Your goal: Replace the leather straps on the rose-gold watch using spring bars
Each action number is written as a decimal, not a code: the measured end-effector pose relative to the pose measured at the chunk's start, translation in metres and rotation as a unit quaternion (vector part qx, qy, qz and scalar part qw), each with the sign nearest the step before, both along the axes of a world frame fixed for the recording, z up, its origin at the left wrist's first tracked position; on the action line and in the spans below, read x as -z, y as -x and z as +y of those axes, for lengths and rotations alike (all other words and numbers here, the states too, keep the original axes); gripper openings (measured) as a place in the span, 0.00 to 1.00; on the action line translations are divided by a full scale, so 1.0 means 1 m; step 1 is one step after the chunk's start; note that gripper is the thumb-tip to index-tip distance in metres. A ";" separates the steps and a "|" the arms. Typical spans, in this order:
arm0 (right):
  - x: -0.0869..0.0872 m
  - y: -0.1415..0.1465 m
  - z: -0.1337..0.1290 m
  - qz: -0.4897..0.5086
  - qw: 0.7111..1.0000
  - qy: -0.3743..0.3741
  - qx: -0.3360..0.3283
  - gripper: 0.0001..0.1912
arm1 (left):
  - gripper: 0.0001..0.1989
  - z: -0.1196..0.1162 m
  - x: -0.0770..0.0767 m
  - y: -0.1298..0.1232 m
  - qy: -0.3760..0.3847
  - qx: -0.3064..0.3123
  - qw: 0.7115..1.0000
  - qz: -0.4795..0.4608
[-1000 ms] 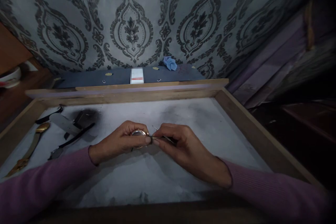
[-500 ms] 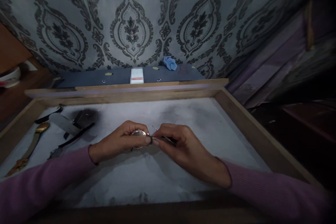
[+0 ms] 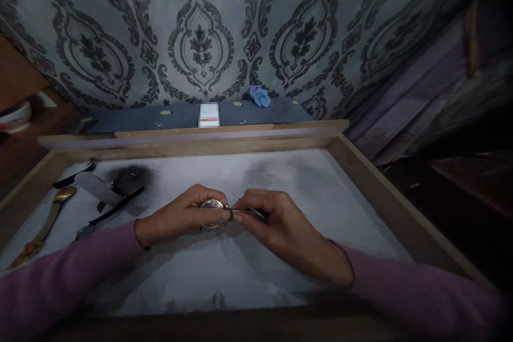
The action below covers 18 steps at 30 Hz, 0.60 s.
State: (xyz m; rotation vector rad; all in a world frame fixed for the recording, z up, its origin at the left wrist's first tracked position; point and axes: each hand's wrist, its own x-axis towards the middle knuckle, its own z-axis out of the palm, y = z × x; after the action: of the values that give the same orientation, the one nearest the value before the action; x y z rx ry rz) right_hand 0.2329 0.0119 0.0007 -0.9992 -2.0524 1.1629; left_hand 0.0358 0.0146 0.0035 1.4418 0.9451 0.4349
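My left hand [image 3: 192, 211] is closed around a round watch [image 3: 211, 204] with a gold-coloured rim, its thumb over the near side. Against the watch's right side, my right hand [image 3: 286, 224] pinches with thumb and forefinger. A thin metal tool [image 3: 258, 214] lies in the right fingers, and a fine tip shows just beyond the forefinger. The fingertips of both hands meet at a small dark piece [image 3: 231, 214] at the watch's edge, perhaps the strap end. Much of the watch and tool is hidden by the fingers.
Wooden sides [image 3: 372, 197] frame the white work surface [image 3: 304, 171]. On its left lie a gold watch [image 3: 50, 219], a watch with a black strap [image 3: 86, 231] and a grey strap-like piece [image 3: 96, 187]. Behind are a small white box [image 3: 209, 115] and a blue cloth [image 3: 259, 96].
Both hands stay in nearly the same place, still gripping the watch and the tool. The tool's fine tip beyond the right forefinger has shifted slightly.
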 end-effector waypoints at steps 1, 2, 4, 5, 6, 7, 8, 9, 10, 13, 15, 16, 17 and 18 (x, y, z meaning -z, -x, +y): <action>0.000 0.000 0.000 0.002 1.000 0.005 -0.001 0.08 | 0.15 0.000 0.000 0.000 0.000 0.003 1.000 0.000; 0.001 0.000 0.000 0.006 1.000 0.010 -0.002 0.08 | 0.14 0.000 0.000 0.001 0.001 0.006 1.000 0.000; 0.001 0.000 0.000 0.013 1.000 0.019 -0.006 0.07 | 0.14 0.000 0.001 0.001 0.002 0.008 1.000 -0.002; 0.001 0.000 0.000 0.017 1.000 0.021 -0.006 0.07 | 0.13 0.000 0.002 0.002 0.002 0.008 1.000 -0.005; 0.001 0.000 0.000 0.020 0.999 0.023 -0.007 0.07 | 0.13 0.000 0.003 0.002 0.003 0.007 1.000 -0.008; 0.000 0.000 0.000 0.023 0.999 0.024 -0.007 0.08 | 0.13 0.000 0.003 0.002 0.004 0.006 1.000 -0.012; 0.000 0.000 0.000 0.024 0.999 0.024 -0.008 0.07 | 0.13 0.000 0.004 0.003 0.006 0.005 1.000 -0.016; -0.001 0.000 0.000 0.025 0.999 0.025 -0.009 0.08 | 0.13 -0.001 0.004 0.003 0.008 0.003 1.000 -0.020; -0.002 0.000 0.000 0.026 0.999 0.029 -0.009 0.08 | 0.12 -0.001 0.005 0.003 0.009 0.002 1.000 -0.023; -0.004 0.000 0.001 0.032 0.998 0.050 -0.011 0.08 | 0.12 -0.001 0.006 0.003 0.008 -0.002 0.999 -0.035; -0.005 0.001 0.001 0.037 0.997 0.070 -0.014 0.08 | 0.11 -0.002 0.007 0.002 0.010 -0.004 0.999 -0.045; -0.005 0.001 0.002 0.037 0.996 0.077 -0.017 0.08 | 0.12 -0.002 0.006 0.002 0.012 -0.004 0.999 -0.050; -0.005 0.001 0.002 0.036 0.996 0.082 -0.018 0.08 | 0.12 -0.002 0.006 0.001 0.016 -0.005 0.998 -0.053; -0.005 0.002 0.002 0.035 0.996 0.084 -0.018 0.08 | 0.12 -0.003 0.006 0.001 0.020 -0.008 0.998 -0.057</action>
State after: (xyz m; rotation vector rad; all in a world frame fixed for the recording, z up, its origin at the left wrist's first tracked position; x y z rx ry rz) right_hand 0.2313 0.0142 0.0057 -0.9880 -1.9494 1.3879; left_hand 0.0350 0.0118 -0.0026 1.3594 0.8692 0.5018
